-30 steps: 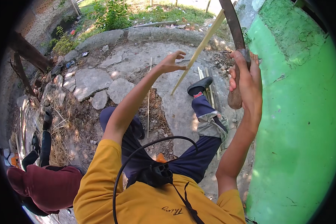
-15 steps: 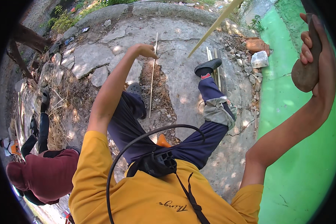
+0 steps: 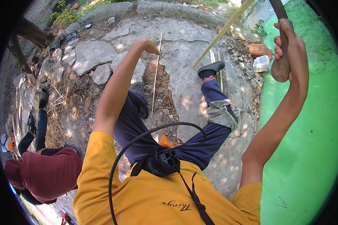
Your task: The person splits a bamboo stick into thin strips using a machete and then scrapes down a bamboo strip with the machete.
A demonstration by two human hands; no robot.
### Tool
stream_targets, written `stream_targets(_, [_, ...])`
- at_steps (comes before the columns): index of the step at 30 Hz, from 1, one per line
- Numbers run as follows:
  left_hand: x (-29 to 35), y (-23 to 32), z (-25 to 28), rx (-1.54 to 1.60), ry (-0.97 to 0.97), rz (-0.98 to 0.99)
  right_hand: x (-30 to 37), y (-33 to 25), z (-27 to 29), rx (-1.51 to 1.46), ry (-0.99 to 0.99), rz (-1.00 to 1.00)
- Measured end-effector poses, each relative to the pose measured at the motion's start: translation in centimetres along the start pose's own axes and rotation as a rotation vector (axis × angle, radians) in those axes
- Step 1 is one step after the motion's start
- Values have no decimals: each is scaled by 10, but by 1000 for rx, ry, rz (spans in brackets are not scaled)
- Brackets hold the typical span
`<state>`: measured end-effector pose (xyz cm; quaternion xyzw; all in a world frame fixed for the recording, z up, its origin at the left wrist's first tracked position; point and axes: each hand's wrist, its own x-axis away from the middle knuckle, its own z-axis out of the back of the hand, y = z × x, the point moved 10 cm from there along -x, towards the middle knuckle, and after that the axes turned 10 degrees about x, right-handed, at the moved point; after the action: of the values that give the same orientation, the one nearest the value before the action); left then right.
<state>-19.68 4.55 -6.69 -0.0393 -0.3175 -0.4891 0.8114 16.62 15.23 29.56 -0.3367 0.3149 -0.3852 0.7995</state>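
Observation:
My right hand [image 3: 292,47] is raised at the right, fingers wrapped round the brown wooden handle [image 3: 281,69] of a machete-like tool. Its dark metal blade [image 3: 277,8] runs up out of view, so its full shape is hidden. Ahead of me my left hand [image 3: 149,46] is bent down at the wrist, mostly seen from the back. Its fingers look stretched out, and nothing shows in them. Close beside their tips in the picture is a thin pale stick [image 3: 155,80] over the ground. A flat pale strip [image 3: 223,30] slants between my two hands, its upper end out of view.
Several pale strips [image 3: 219,77] lie beside my right shoe [image 3: 211,69]. Along the green wall [image 3: 300,150] are stones, orange bricks [image 3: 260,49] and a whitish block [image 3: 261,63]. A person in a maroon hooded top [image 3: 50,174] is at my left. The concrete is cracked and uneven.
My right hand has swung inward to the left with the tool, and more of the dark blade shows. The left hand has shifted slightly upward. The view has tilted a little.

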Motion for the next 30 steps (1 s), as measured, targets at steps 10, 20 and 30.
stream_targets(10, [9,9,0,82,-135,98,-22,79,-80,-66,-163,-100])
stream_targets(20, [22,12,-7,119,-204,135,-32,15,-7,27,-115,-105])
stream_targets(30, [26,10,1,149,-242,160,-51,103,-112,-92,-73,-148])
